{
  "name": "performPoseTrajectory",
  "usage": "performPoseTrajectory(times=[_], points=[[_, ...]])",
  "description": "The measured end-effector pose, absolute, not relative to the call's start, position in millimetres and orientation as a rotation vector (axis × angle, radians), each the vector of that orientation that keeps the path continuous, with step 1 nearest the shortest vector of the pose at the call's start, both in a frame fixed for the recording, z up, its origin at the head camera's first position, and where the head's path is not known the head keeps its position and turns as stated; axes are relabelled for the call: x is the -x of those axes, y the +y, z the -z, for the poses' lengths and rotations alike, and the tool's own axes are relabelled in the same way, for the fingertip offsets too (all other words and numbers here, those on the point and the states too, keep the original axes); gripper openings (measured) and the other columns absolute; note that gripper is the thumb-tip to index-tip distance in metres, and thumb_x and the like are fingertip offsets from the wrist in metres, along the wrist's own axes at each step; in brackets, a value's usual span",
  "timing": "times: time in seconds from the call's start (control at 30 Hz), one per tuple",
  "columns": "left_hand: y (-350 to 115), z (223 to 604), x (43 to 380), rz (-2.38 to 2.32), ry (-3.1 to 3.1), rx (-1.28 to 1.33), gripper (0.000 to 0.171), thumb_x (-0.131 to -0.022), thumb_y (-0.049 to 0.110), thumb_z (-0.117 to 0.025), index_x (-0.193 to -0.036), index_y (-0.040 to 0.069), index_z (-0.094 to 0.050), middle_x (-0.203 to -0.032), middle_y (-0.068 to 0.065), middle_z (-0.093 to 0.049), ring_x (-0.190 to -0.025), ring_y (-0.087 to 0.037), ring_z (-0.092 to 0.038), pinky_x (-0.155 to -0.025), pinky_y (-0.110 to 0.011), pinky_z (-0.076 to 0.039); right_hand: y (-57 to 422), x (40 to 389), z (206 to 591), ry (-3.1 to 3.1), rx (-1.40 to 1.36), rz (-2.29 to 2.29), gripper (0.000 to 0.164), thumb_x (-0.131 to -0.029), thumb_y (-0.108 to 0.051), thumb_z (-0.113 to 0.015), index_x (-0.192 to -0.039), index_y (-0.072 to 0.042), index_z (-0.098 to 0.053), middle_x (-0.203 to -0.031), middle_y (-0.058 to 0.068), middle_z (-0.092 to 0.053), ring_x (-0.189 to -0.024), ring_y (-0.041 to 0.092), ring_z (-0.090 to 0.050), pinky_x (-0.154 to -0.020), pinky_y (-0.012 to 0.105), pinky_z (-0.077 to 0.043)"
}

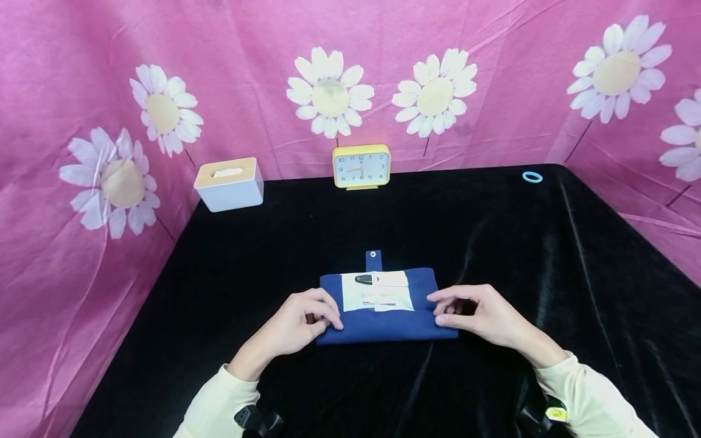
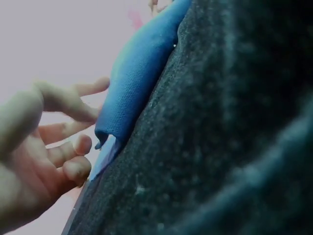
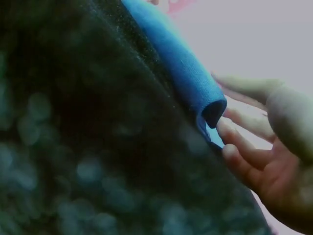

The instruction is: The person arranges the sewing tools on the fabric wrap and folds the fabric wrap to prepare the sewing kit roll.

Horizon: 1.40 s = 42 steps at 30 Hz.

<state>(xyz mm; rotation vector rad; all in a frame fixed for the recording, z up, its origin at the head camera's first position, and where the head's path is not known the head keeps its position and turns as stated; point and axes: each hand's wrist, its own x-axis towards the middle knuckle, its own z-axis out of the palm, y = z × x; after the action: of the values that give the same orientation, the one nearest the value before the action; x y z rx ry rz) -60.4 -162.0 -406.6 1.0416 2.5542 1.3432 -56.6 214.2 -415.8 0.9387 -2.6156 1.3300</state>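
Observation:
A folded navy fabric pouch (image 1: 383, 327) lies on the black cloth, with its near part folded over in a thick roll. On its white inner panel (image 1: 356, 299), a black-ended slim tool (image 1: 364, 280) and a small pale item (image 1: 380, 300) sit under a narrow band. A strap (image 1: 373, 260) with a metal snap sticks out from the far side. My left hand (image 1: 303, 319) touches the pouch's left end with loosely bent fingers. At the right end, my right hand (image 1: 475, 313) rests its fingertips against the fold. Both wrist views show the rolled blue edge (image 2: 134, 78) beside the fingers.
A white tissue box (image 1: 230, 191) with a wooden lid stands at the table's back left corner. The yellow clock (image 1: 361, 167) is at the back middle, and a light blue ring (image 1: 532, 177) lies at the back right. Pink flowered curtain (image 1: 246, 91) surrounds the table.

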Motion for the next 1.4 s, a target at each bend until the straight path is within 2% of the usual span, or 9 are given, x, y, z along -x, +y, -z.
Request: performPoseTrajectory(times=[0.17,0.33,0.47,0.7,0.93,1.2,1.4], points=[[-164.9,403.8,57.1,-1.204,2.525,-1.060,0.020,-0.085,0.013,-0.077,-0.104,0.020,-0.079,-0.104,0.003,-0.064,-0.083,-0.009,-0.052,-0.070,-0.023,-0.048,215.5,55.7,415.2,-2.594,-1.127,-1.258,0.052,-0.073,-0.020,-0.090,-0.121,-0.012,-0.072,-0.098,-0.009,-0.069,-0.086,0.005,-0.060,-0.074,0.022,-0.049],[-167.3,402.4,56.0,-1.105,2.515,-1.054,0.038,-0.079,0.026,-0.087,-0.115,0.022,-0.077,-0.109,0.005,-0.060,-0.085,-0.008,-0.050,-0.073,-0.022,-0.046,215.8,54.9,414.0,-2.610,-1.180,-1.206,0.055,-0.072,-0.026,-0.091,-0.122,-0.015,-0.072,-0.103,-0.007,-0.066,-0.089,0.006,-0.058,-0.076,0.022,-0.049],[-168.5,402.5,56.9,-1.056,2.537,-1.039,0.042,-0.077,0.020,-0.089,-0.116,0.023,-0.076,-0.108,0.005,-0.058,-0.082,-0.009,-0.049,-0.071,-0.021,-0.045,216.5,55.0,414.0,-2.625,-1.188,-1.165,0.051,-0.074,-0.027,-0.089,-0.122,-0.018,-0.073,-0.106,-0.007,-0.067,-0.091,0.006,-0.058,-0.078,0.023,-0.049],[-170.7,403.1,56.4,-1.026,2.594,-1.064,0.038,-0.080,0.013,-0.084,-0.116,0.022,-0.076,-0.105,0.006,-0.059,-0.079,-0.008,-0.049,-0.068,-0.020,-0.044,215.6,53.3,412.6,-2.619,-1.203,-1.091,0.041,-0.080,-0.022,-0.086,-0.119,-0.024,-0.075,-0.111,-0.010,-0.065,-0.099,0.005,-0.056,-0.085,0.020,-0.047],[-171.8,403.1,55.2,-1.036,2.665,-1.123,0.033,-0.084,0.014,-0.078,-0.117,0.021,-0.076,-0.101,0.007,-0.061,-0.081,-0.005,-0.051,-0.068,-0.020,-0.047,213.1,51.9,409.7,-2.599,-1.213,-1.114,0.036,-0.086,-0.013,-0.080,-0.120,-0.023,-0.074,-0.112,-0.009,-0.064,-0.098,0.006,-0.057,-0.084,0.022,-0.047],[-172.0,401.1,61.5,-1.122,2.670,-1.189,0.029,-0.089,0.010,-0.071,-0.117,0.017,-0.075,-0.086,0.007,-0.058,-0.072,-0.003,-0.047,-0.063,-0.020,-0.041,214.0,54.7,409.8,-2.598,-1.183,-1.246,0.035,-0.090,-0.005,-0.073,-0.121,-0.022,-0.074,-0.109,-0.008,-0.066,-0.093,0.007,-0.060,-0.082,0.022,-0.049],[-172.2,390.5,60.6,-1.145,2.657,-1.201,0.028,-0.093,0.010,-0.068,-0.121,0.014,-0.073,-0.089,0.004,-0.061,-0.071,-0.004,-0.048,-0.061,-0.020,-0.042,216.4,56.0,404.3,-2.605,-1.147,-1.281,0.036,-0.091,-0.003,-0.072,-0.120,-0.024,-0.073,-0.106,-0.010,-0.068,-0.092,0.006,-0.061,-0.080,0.022,-0.049]])
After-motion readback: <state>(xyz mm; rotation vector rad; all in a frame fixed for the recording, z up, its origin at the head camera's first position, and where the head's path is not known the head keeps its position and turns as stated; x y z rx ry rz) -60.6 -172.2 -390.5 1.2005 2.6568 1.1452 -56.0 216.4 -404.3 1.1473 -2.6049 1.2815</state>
